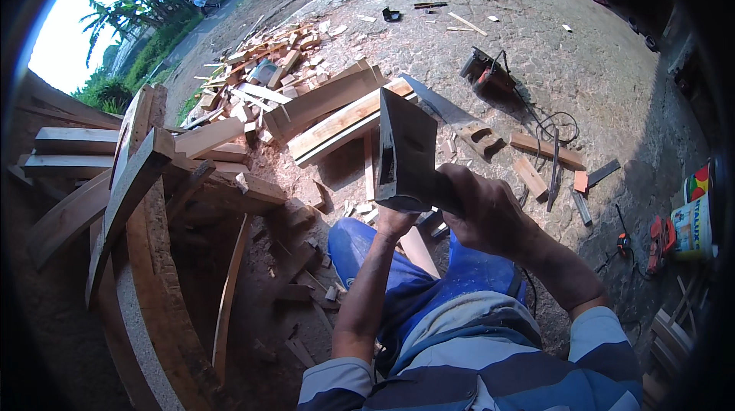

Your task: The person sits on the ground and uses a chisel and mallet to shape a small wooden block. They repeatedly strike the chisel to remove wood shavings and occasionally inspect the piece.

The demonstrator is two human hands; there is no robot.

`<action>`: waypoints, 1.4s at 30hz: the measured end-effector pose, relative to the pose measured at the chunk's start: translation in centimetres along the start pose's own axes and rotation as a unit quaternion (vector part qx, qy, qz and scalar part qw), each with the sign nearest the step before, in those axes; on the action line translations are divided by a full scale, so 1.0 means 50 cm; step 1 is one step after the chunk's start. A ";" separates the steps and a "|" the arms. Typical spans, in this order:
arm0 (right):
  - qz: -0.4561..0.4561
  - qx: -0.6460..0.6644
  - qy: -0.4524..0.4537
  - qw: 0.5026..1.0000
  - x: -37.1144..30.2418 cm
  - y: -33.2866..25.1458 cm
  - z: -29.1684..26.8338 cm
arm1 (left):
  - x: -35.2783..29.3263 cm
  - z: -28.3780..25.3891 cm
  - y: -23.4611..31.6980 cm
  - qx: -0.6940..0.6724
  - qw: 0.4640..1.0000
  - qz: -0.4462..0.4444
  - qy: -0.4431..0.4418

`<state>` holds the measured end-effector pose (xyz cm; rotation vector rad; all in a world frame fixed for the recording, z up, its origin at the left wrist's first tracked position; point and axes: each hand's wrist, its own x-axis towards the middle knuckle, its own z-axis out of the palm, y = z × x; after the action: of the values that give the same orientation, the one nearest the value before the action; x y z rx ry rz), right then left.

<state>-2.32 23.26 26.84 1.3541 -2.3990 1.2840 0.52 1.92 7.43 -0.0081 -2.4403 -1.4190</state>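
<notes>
My right hand (486, 208) is closed round the dark handle of a hatchet (413, 147), raised in front of me. Its broad grey head stands tall, close to the camera. My left hand (396, 221) is just below the hatchet head, which covers most of it. Its fingers are hidden, so I cannot tell what it holds. Beneath it a pale strip of wood (418, 252) slants between my knees. Just beyond the hatchet lie stacked beams (348, 122) and a handsaw (481, 140) with a wooden handle.
Curved timbers (157, 281) stack up on the left. Offcuts (264, 66) heap behind the beams. A corded power tool (490, 74) rests on the rough concrete, near small wood blocks (530, 177). Rightward are a red tool (660, 244) and a white bucket (693, 227).
</notes>
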 end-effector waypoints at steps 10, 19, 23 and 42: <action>0.208 0.005 -0.140 0.968 -0.114 0.087 0.086 | -0.063 0.040 0.030 -0.134 0.989 0.068 0.009; 0.358 0.195 -0.013 0.913 -0.240 0.079 0.091 | 0.076 -0.025 0.071 -0.109 0.991 0.041 0.070; 0.377 0.184 -0.011 0.908 -0.273 0.068 0.085 | 0.098 -0.027 0.083 -0.110 0.990 0.043 0.082; 0.355 0.179 -0.050 0.916 -0.270 0.073 0.103 | 0.082 -0.026 0.067 -0.082 0.990 0.033 0.109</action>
<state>4.53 29.40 15.14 0.5810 -2.9710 1.9282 -2.46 1.89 12.01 0.0265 -2.1248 -1.5037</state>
